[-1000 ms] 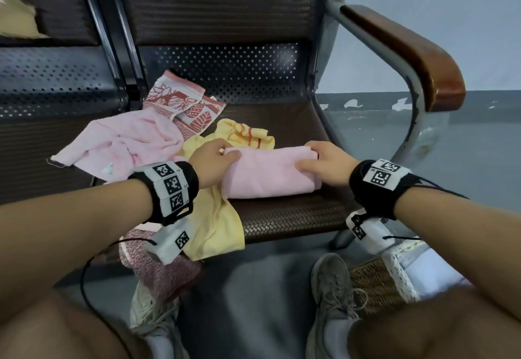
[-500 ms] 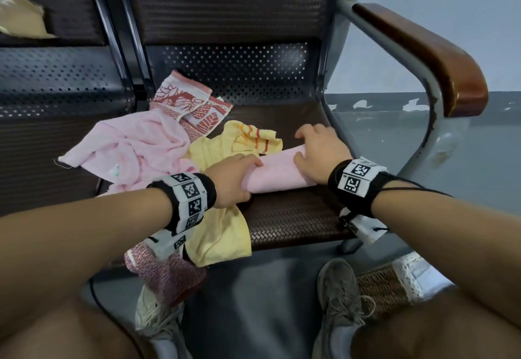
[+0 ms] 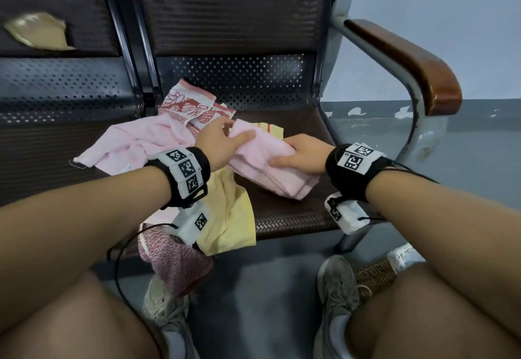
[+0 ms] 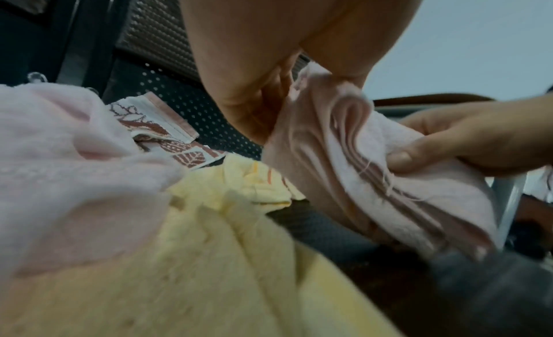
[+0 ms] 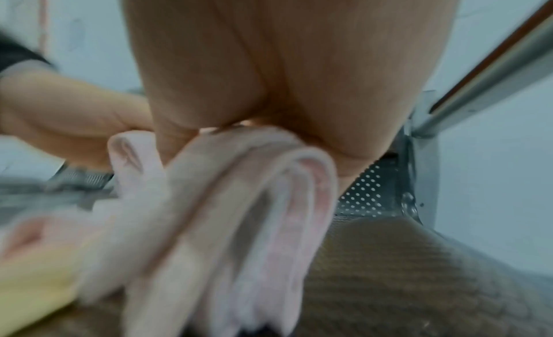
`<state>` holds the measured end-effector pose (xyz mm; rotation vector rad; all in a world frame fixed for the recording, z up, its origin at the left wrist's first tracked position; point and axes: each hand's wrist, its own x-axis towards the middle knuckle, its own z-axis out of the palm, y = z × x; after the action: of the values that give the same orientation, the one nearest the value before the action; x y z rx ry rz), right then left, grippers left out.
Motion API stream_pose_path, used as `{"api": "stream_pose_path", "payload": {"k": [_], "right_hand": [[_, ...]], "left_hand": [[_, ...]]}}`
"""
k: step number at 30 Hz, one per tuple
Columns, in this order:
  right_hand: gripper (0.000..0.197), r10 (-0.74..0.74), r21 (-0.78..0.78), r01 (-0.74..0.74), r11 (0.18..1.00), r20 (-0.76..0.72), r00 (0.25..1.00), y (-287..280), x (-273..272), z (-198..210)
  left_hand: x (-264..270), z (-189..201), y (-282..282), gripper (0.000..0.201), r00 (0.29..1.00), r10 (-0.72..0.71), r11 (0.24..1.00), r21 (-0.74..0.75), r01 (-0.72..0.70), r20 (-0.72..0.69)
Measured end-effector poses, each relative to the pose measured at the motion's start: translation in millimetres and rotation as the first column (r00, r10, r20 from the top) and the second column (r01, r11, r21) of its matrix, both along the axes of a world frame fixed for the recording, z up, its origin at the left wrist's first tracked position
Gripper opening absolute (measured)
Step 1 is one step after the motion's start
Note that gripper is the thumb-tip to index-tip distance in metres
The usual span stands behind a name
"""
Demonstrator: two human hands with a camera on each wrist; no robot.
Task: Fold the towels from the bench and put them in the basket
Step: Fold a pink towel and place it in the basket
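Torn backrest patch point(image 3: 36, 31): upper left of the head view, a pale tan gap in the dark seat back; its left edge is blurred.
Loose pink towel point(image 3: 135, 144): crumpled at centre left on the desk point(image 3: 287, 217), partly covering the red-patterned towel point(image 3: 194, 105) behind it.
Red speckled cloth point(image 3: 174, 260): lower centre left, hanging off the front edge of the desk; its top is hidden by the left wrist camera.
Yellow towel point(image 3: 228, 217): centre, draped over the front edge; its middle is hidden under the folded towel and the left forearm.
Left hand point(image 3: 222, 139): centre, thumb on top and fingers beneath the far end of the folded pink towel point(image 3: 276, 172), pinching it; the fingertips are hidden in the head view.
Folded pink towel: centre, lifted clear of the seat between both hands, its layered edges drooping toward the lower right; the right wrist view of it is blurred.
Right hand point(image 3: 301, 153): right of centre, curled round the towel's near end, thumb pressed on top.
Wooden armrest point(image 3: 408, 62): upper right.
Woven basket point(image 3: 375, 274): lower right on the floor, mostly hidden behind the right leg.
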<state>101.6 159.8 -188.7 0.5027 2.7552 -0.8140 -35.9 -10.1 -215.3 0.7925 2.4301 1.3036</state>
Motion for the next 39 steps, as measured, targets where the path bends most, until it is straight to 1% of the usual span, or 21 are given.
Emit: {"api": "stream_pose_path", "payload": {"k": [2,4,6,8,9,11,13,14,16,17,19,21,22,24,26,28,30,32,35,37,39], "right_hand": [[0.031,-0.112,-0.202,0.091,0.975,-0.095,0.989,-3,8,12],[0.028,-0.199,-0.326,0.132,0.936,-0.184,0.963,-7,19,26],[0.030,-0.298,-0.423,0.170,0.890,-0.256,0.920,-10,33,40],[0.031,-0.414,-0.572,0.201,0.795,-0.270,0.869,-12,48,52],[0.031,-0.445,-0.621,0.206,0.756,-0.257,0.858,-11,56,57],[0.030,-0.469,-0.655,0.233,0.719,-0.209,0.858,-7,73,65],[0.035,-0.491,-0.672,0.273,0.689,-0.154,0.858,0,94,69],[0.039,-0.500,-0.670,0.289,0.684,-0.142,0.854,5,106,70],[0.044,-0.532,-0.671,0.317,0.670,-0.136,0.836,21,135,71],[0.044,-0.553,-0.684,0.328,0.651,-0.132,0.823,32,152,71],[0.046,-0.598,-0.711,0.369,0.598,-0.089,0.797,58,196,66],[0.047,-0.630,-0.725,0.425,0.542,-0.016,0.776,83,246,56],[0.046,-0.670,-0.734,0.464,0.496,0.016,0.742,94,271,47],[0.041,-0.778,-0.746,0.550,0.375,0.069,0.624,110,316,25],[0.037,-0.863,-0.734,0.631,0.252,0.124,0.489,116,354,-4],[0.036,-0.910,-0.707,0.695,0.129,0.195,0.366,117,381,-35],[0.031,-0.921,-0.690,0.724,0.014,0.273,0.278,114,397,-65],[0.030,-0.913,-0.688,0.721,-0.077,0.340,0.226,115,403,-93],[0.039,-0.887,-0.650,0.742,-0.161,0.425,0.179,116,395,-131],[0.039,-0.870,-0.596,0.785,-0.168,0.463,0.166,119,389,-155],[0.029,-0.865,-0.574,0.801,-0.171,0.477,0.157,124,385,-171]], "left_hand": [[0,14,-4,0.065,0.980,0.069,0.987,0.130,-0.094,0.185],[6,28,-10,0.082,0.901,0.021,0.979,0.176,-0.107,0.433],[20,41,-15,0.090,0.761,-0.105,0.979,0.200,-0.034,0.640],[40,53,-13,0.086,0.656,-0.258,0.961,0.256,0.101,0.709],[53,58,-8,0.074,0.644,-0.324,0.943,0.293,0.158,0.693],[81,71,8,0.046,0.681,-0.376,0.917,0.357,0.177,0.629],[106,79,26,0.036,0.731,-0.387,0.898,0.411,0.160,0.562],[119,80,35,0.032,0.752,-0.417,0.880,0.436,0.192,0.511],[142,80,53,0.024,0.778,-0.497,0.841,0.433,0.324,0.384],[155,79,63,0.025,0.776,-0.540,0.818,0.422,0.391,0.327],[186,71,89,0.037,0.743,-0.617,0.773,0.377,0.510,0.259],[225,58,120,0.044,0.692,-0.674,0.734,0.336,0.590,0.259],[245,49,137,0.045,0.674,-0.685,0.728,0.310,0.612,0.277],[282,28,174,0.043,0.653,-0.693,0.719,0.222,0.659,0.305],[315,3,207,0.044,0.668,-0.676,0.716,0.064,0.695,0.310],[342,-24,230,0.044,0.689,-0.662,0.697,-0.097,0.711,0.297],[362,-51,245,0.044,0.687,-0.670,0.649,-0.227,0.726,0.282],[374,-77,256,0.046,0.680,-0.692,0.598,-0.333,0.729,0.244],[376,-101,265,0.050,0.685,-0.697,0.537,-0.479,0.694,0.211],[379,-109,269,0.048,0.687,-0.697,0.482,-0.575,0.661,0.206],[385,-114,274,0.041,0.677,-0.713,0.424,-0.655,0.625,0.185]]}}
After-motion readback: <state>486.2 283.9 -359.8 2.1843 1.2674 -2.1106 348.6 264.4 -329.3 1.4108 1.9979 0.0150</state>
